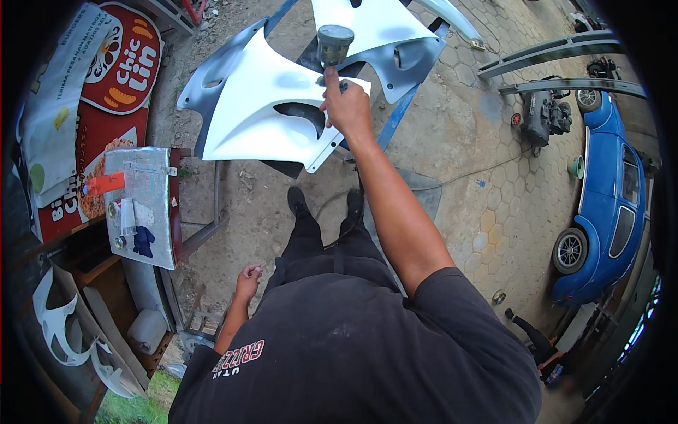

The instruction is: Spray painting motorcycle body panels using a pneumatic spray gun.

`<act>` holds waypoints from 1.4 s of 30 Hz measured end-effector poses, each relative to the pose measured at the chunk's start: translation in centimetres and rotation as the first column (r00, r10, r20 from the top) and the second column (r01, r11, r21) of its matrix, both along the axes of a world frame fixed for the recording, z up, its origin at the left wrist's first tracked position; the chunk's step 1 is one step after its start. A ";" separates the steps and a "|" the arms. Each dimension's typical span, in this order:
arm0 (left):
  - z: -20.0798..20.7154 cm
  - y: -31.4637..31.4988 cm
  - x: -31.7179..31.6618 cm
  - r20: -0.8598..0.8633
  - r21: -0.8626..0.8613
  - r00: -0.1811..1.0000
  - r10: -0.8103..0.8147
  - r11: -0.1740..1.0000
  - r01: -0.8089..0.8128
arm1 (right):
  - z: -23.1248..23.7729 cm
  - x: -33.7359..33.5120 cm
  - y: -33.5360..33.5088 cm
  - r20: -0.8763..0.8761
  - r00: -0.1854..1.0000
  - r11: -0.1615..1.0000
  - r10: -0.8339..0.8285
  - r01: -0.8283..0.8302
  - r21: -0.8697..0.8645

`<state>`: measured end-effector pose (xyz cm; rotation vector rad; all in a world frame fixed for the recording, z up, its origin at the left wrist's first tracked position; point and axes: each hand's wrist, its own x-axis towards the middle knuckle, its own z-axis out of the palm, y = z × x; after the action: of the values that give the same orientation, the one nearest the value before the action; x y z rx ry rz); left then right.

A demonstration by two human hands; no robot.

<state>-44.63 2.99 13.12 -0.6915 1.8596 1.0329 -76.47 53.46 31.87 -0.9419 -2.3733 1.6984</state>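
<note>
My right hand [349, 109] is wrapped round a spray gun with a dark, smeared paint cup [335, 46] on top. It is held out over a glossy white motorcycle fairing panel [247, 95], near the panel's right edge. The panel has a curved vent opening and bluish-grey parts along its left side. Beyond the gun lies a second white and grey fairing panel [378, 28]. Low at my left side hangs my left hand [248, 280], its fingers curled in; whatever they may hold is too small to make out.
Blue stand bars [388, 129] run under the panels. An air hose [452, 185] crosses the paving towards a compressor [538, 119]. At left, a foil-topped table [161, 219] bears a dark blue glove [143, 242] and cans. A blue car [609, 191] and another person's leg [533, 333] are at right.
</note>
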 end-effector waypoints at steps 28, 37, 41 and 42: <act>2.5 4.9 -2.3 -0.002 -0.021 0.991 -0.133 0.991 0.133 | -5.8 17.2 23.1 -0.147 0.968 0.979 -0.205 0.204 -0.020; 4.5 8.3 -0.3 0.020 -0.036 0.989 -0.150 0.988 0.150 | -8.1 13.3 22.7 -0.024 0.927 0.928 -0.373 0.373 -0.008; 5.4 9.5 0.3 0.013 -0.038 0.991 -0.132 0.990 0.133 | -8.5 12.4 21.6 -0.003 0.943 0.942 -0.334 0.334 -0.046; 5.6 9.5 0.6 0.012 -0.043 0.992 -0.127 0.991 0.127 | -8.1 12.1 21.0 0.052 0.958 0.958 -0.281 0.284 -0.046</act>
<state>-44.03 12.48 18.71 -0.5939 1.8980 0.9079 -64.33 74.49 23.72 -1.2708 -2.1021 1.6522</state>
